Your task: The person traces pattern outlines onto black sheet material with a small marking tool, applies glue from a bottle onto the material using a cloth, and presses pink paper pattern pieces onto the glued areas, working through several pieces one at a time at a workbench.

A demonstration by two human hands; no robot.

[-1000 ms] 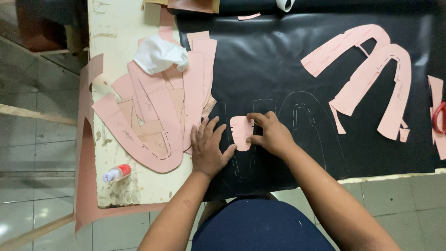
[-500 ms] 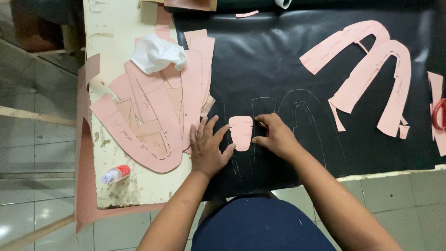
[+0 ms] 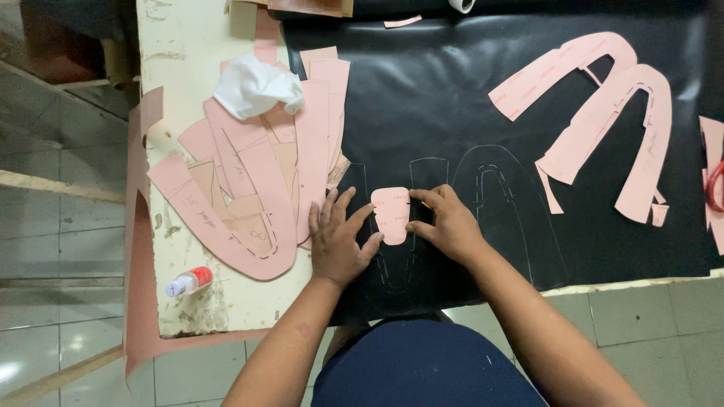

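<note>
A small pink pattern piece (image 3: 391, 214) with a rounded lower end lies flat on the black sheet (image 3: 452, 98), over faint traced outlines. My left hand (image 3: 339, 243) rests on the sheet with fingers spread, its thumb and forefinger tips against the piece's left edge. My right hand (image 3: 450, 224) has curled fingers and pinches the piece's right edge. Whether it also holds a marking tool is hidden.
A heap of pink pattern pieces (image 3: 249, 188) with a crumpled white cloth (image 3: 255, 89) lies left on the pale table (image 3: 181, 45). A small white bottle with a red cap (image 3: 188, 282) sits near the front edge. Long curved pink pieces (image 3: 603, 113) lie at the right.
The small pink piece went from held between my hands to flat and upright on the black sheet. Both hands shifted a little to brace its sides.
</note>
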